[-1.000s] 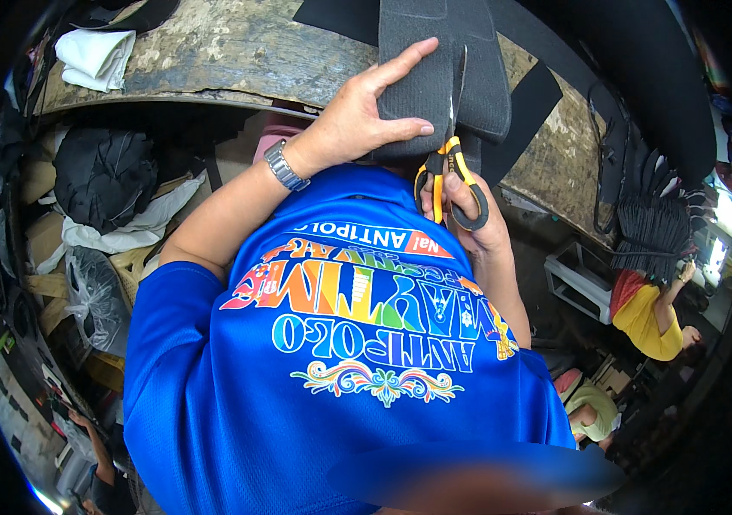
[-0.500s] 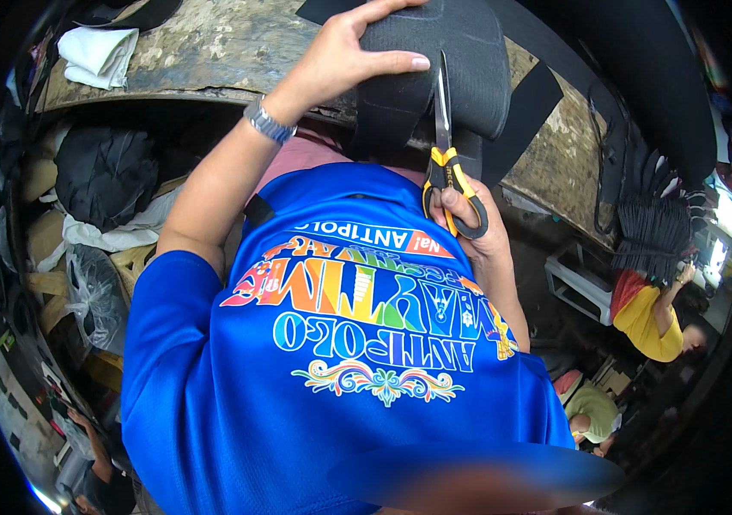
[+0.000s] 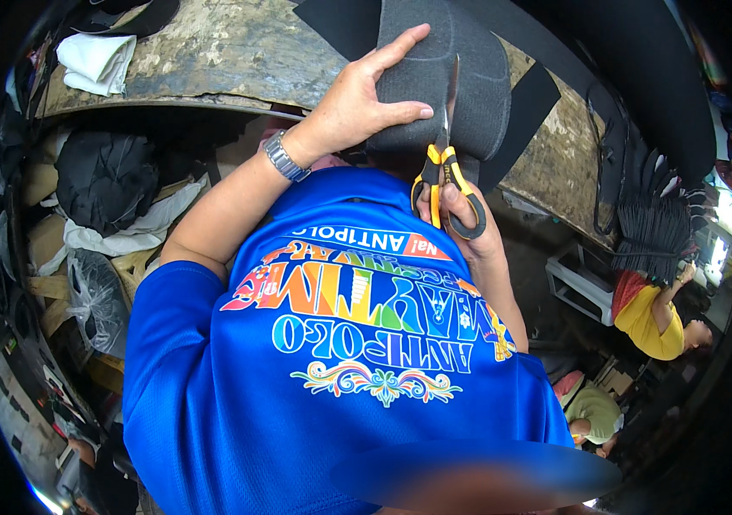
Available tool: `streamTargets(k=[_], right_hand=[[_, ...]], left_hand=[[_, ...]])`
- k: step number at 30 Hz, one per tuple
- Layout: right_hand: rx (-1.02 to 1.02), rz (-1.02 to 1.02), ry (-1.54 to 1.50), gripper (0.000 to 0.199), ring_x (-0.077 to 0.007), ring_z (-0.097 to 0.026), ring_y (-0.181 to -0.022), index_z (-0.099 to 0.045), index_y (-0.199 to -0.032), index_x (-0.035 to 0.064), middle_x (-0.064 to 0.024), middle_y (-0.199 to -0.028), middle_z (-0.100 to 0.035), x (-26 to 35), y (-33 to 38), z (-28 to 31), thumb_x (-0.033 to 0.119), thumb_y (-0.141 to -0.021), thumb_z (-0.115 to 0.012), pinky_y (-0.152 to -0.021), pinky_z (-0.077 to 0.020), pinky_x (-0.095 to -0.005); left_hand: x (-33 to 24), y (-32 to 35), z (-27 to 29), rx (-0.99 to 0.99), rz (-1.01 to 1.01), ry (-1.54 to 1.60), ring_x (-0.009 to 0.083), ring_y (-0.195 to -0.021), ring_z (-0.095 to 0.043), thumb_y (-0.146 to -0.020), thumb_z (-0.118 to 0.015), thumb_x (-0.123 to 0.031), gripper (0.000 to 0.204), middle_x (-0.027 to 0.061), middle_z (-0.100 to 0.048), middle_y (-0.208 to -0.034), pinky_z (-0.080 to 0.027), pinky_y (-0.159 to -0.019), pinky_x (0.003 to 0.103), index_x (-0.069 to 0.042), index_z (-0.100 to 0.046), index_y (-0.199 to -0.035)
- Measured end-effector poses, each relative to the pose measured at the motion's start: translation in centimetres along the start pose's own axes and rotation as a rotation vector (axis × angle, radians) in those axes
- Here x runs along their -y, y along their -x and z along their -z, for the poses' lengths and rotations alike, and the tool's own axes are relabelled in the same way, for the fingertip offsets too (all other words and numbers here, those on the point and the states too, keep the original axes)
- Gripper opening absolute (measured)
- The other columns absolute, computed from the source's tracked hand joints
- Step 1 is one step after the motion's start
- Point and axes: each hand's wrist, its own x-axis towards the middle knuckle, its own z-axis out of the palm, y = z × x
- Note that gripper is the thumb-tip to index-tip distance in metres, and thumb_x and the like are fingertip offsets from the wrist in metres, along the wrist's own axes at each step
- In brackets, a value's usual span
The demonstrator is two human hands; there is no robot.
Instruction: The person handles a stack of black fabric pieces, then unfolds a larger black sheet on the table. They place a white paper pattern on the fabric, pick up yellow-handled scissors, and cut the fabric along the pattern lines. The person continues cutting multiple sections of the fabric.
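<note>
My right hand (image 3: 473, 219) grips a pair of scissors (image 3: 443, 167) with yellow and black handles, its fingers in the loops. The blades point away from me and lie over a dark grey fabric piece (image 3: 477, 94) near the table's front edge; they look slightly parted. My left hand (image 3: 366, 103), a metal watch on its wrist, rests on the left side of that fabric with thumb and forefinger spread apart. Faint pale curved lines run across the fabric. Its near edge hangs over the table edge, and part of it is hidden under my left hand.
A worn wooden table (image 3: 228, 56) spans the top. On it lie a folded white cloth (image 3: 95, 64) and black strips (image 3: 525, 120). A black bundle (image 3: 108, 180) and a clear plastic bag (image 3: 95, 296) sit below left. At right are a bunch of black cords (image 3: 649, 232) and people working.
My left hand has moved nearer and its forefinger now points up the fabric. The fabric has shifted toward me. The scissors have tilted rightward at the tip, their handles opened wider.
</note>
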Motion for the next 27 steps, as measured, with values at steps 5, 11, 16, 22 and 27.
streamTargets(k=[5,11,16,22,27], right_hand=[[-0.038,0.008,0.092,0.038,-0.0083,-0.053,-0.066,-0.057,-0.094,0.0064,-0.0034,-0.073,-0.059,-0.2,-0.1,-0.3,0.043,-0.091,-0.069,-0.062,-0.0423,-0.0212],[-0.07,-0.015,0.154,0.04,-0.0089,-0.054,-0.065,-0.058,-0.096,0.0049,-0.0037,-0.072,-0.059,-0.1,-0.1,-0.3,0.043,-0.092,-0.07,-0.062,-0.0428,-0.0216],[-0.06,-0.023,-0.045,0.041,-0.0126,-0.057,-0.069,-0.059,-0.101,0.0025,-0.0065,-0.075,-0.06,0.1,-0.4,0.0,0.041,-0.093,-0.069,-0.065,-0.0459,-0.0257],[-0.111,-0.044,-0.071,0.038,-0.0101,-0.054,-0.062,-0.058,-0.098,0.0045,-0.0049,-0.07,-0.059,-0.5,-0.4,-0.3,0.039,-0.092,-0.071,-0.058,-0.0435,-0.0216],[-0.058,-0.037,-0.053,0.036,-0.0089,-0.053,-0.061,-0.058,-0.093,0.0056,-0.0035,-0.068,-0.057,0.0,0.0,0.4,0.039,-0.091,-0.072,-0.056,-0.0419,-0.0208]], left_hand=[[0.1,0.1,0.0,-0.02,0.009,-0.067,0.02,-0.14,-0.042,-0.077,-0.083,-0.009,0.088,0.0141,-0.046,-0.151,-0.033,-0.115,0.033,-0.003,-0.037,-0.152],[-0.3,0.4,-0.2,0.023,0.109,0.021,0.0216,-0.141,-0.04,-0.077,-0.083,-0.009,0.087,0.0149,-0.043,-0.153,-0.031,-0.117,0.035,-0.003,-0.037,-0.152],[-0.9,1.2,-1.1,0.069,0.059,0.0,0.0247,-0.145,-0.035,-0.078,-0.081,-0.009,0.087,0.0146,-0.041,-0.155,-0.027,-0.119,0.036,-0.004,-0.036,-0.152],[-0.7,1.9,-1.3,0.064,0.09,-0.011,0.0244,-0.144,-0.037,-0.078,-0.081,-0.009,0.086,0.0141,-0.041,-0.155,-0.028,-0.119,0.036,-0.004,-0.037,-0.152],[-1.2,1.0,-0.4,0.077,0.085,0.118,0.019,-0.135,-0.047,-0.078,-0.082,-0.009,0.074,0.0094,-0.053,-0.145,-0.034,-0.115,0.034,-0.003,-0.049,-0.145]])
